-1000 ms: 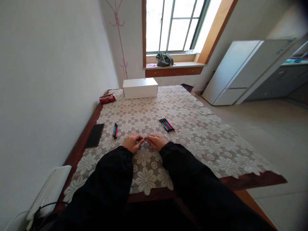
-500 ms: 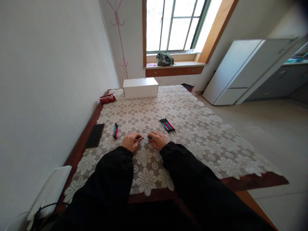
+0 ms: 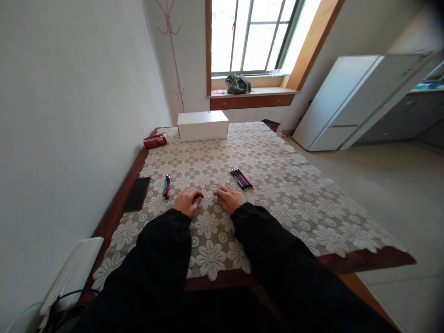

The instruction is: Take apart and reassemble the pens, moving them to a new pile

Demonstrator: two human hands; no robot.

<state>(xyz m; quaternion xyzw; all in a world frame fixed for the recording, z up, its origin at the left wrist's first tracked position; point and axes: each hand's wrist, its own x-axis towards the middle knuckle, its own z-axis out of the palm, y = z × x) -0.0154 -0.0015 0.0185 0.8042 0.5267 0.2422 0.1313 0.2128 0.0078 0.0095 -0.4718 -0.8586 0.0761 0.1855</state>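
Observation:
Both my hands rest on the lace tablecloth (image 3: 277, 194) near the table's front. My left hand (image 3: 186, 201) pinches the dark end of a pen and my right hand (image 3: 229, 199) holds its teal barrel. A thin pale refill (image 3: 208, 197) shows in the gap between them, so the pen looks pulled apart. A pair of pens (image 3: 166, 187), teal and red, lies to the left of my left hand. Several more teal and red pens (image 3: 240, 178) lie in a bunch just beyond my right hand.
A black phone (image 3: 136, 194) lies at the table's left edge. A white box (image 3: 202, 125) and a red packet (image 3: 154, 141) sit at the far end. A white device with cables (image 3: 69, 277) is at near left. The wall runs along the left; a white fridge (image 3: 347, 101) stands at right.
My hands have drawn a little apart, and the pen between them has come apart, baring the thin refill. The other pens have not moved.

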